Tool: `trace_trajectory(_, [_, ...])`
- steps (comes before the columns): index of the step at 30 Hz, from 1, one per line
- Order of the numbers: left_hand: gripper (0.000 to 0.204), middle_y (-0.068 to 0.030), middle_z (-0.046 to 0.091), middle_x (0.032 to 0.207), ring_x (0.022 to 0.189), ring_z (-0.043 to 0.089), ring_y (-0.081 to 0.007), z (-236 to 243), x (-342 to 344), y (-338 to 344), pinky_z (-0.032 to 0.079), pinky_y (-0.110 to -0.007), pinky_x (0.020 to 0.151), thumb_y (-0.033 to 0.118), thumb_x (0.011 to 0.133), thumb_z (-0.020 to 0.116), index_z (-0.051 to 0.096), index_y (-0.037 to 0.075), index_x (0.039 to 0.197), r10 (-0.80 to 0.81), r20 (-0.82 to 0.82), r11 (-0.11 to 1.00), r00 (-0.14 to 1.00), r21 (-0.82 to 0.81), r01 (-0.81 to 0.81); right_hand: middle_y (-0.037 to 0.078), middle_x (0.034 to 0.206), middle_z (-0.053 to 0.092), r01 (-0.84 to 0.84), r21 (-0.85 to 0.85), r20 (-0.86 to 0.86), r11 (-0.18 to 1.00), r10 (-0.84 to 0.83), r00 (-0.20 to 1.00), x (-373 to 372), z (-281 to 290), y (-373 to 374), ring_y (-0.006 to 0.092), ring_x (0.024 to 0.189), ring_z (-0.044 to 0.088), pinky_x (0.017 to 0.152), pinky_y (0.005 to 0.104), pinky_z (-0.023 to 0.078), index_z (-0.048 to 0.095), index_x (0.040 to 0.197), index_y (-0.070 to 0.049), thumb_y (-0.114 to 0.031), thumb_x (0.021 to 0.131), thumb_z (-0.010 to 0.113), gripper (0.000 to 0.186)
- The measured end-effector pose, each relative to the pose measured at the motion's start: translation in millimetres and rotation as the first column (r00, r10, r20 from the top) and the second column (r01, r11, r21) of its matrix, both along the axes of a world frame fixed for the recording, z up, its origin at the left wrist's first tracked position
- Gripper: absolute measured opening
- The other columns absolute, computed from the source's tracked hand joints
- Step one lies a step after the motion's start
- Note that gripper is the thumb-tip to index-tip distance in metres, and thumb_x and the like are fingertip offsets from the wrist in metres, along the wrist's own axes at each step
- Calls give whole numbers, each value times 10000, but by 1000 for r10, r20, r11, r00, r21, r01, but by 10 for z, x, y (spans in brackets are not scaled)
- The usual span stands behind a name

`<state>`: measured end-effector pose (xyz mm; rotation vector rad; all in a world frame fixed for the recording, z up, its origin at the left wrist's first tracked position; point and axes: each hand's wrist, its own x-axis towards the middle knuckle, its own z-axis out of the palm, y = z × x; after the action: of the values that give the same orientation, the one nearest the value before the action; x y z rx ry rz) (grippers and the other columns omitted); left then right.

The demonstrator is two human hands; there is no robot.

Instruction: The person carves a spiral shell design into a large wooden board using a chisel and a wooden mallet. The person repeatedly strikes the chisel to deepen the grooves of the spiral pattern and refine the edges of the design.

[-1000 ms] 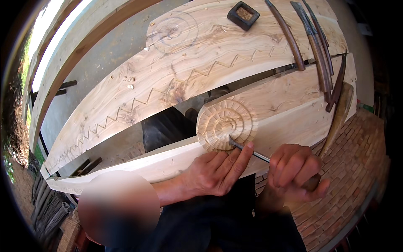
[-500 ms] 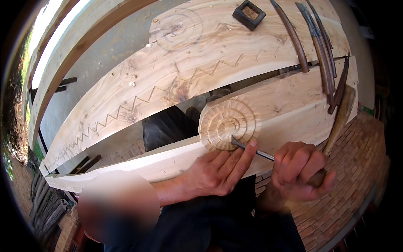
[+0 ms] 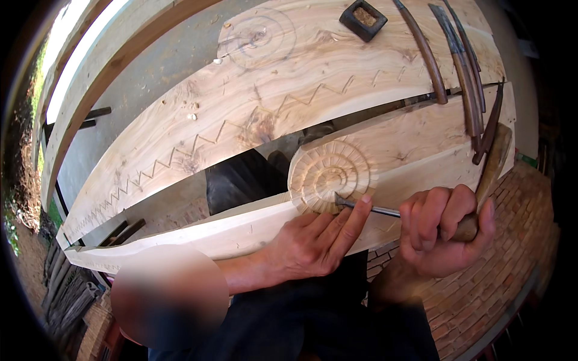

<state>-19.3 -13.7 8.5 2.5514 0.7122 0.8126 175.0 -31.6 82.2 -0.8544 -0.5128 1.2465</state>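
My right hand (image 3: 442, 225) is wrapped round the wooden handle of a carving chisel (image 3: 385, 210). The chisel's metal tip rests on the lower part of a round carving (image 3: 322, 171) of concentric rings cut into short segments. My left hand (image 3: 310, 243) lies along the near edge of the carved board (image 3: 421, 159), fingers stretched out. Its index finger crosses over the chisel's shaft close to the tip, and its thumb is hidden. Beyond a gap lies a second long board (image 3: 211, 108), bearing a zigzag line and a drawn circle.
Several long-handled tools (image 3: 463, 90) lie across the right ends of both boards, beside a wooden mallet-like piece (image 3: 497, 159). A small dark square box (image 3: 363, 20) stands on the far board. Curved beams (image 3: 105, 69) rise at the left; brick paving (image 3: 457, 301) is below right.
My right hand and the chisel handle have swung slightly up and to the right. The tip stays on the carving, and my left hand keeps nearly the same place.
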Motion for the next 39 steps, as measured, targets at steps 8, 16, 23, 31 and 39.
trace_trajectory(8, [416, -83, 810, 976, 583, 605, -57, 23, -20, -6, 471, -215, 504, 21, 902, 813, 737, -106, 1290, -21, 22, 1000, 1000, -20, 21, 96, 575, 519, 50, 104, 33, 993, -53, 998, -110, -26, -237, 147, 404, 336, 444, 311, 281, 454, 709, -100, -524, 1158, 268, 645])
trace_trajectory(16, [402, -129, 814, 1058, 650, 672, -85, 24, -19, -47, 527, -228, 565, 13, 909, 775, 725, -125, 1284, 3, 3, 1000, 1000, 5, -3, 113, 573, 546, 26, 119, 16, 993, -28, 999, -96, -86, -130, 146, 407, 384, 414, 309, 254, 457, 705, -92, -592, 1149, 331, 681])
trace_trajectory(23, [437, -191, 784, 1276, 749, 738, -129, 118, 97, -240, 560, -229, 623, 14, 901, 717, 694, -122, 1315, 6, 120, 1000, 993, -27, -3, 108, 598, 546, -40, 351, 110, 935, 1, 994, -20, 101, -280, 115, 375, 331, 374, 242, 356, 462, 750, -95, -683, 1115, 433, 692])
trace_trajectory(31, [536, -168, 792, 1267, 672, 679, -103, -5, 136, -226, 520, -238, 533, 78, 941, 794, 619, -134, 1401, -7, 75, 994, 997, -110, 15, 91, 640, 518, 270, 253, 117, 929, -306, 945, -183, -97, -177, 115, 394, 333, 359, 253, 333, 396, 789, -111, -737, 1070, 483, 692])
trace_trajectory(39, [587, -177, 782, 1282, 662, 653, -102, -19, 118, -244, 514, -246, 527, 80, 922, 808, 602, -152, 1420, 24, 82, 989, 996, -146, -12, 101, 635, 530, 109, 247, 91, 963, -135, 987, -121, -105, -73, 115, 400, 327, 375, 259, 281, 405, 786, -102, -722, 1072, 503, 690])
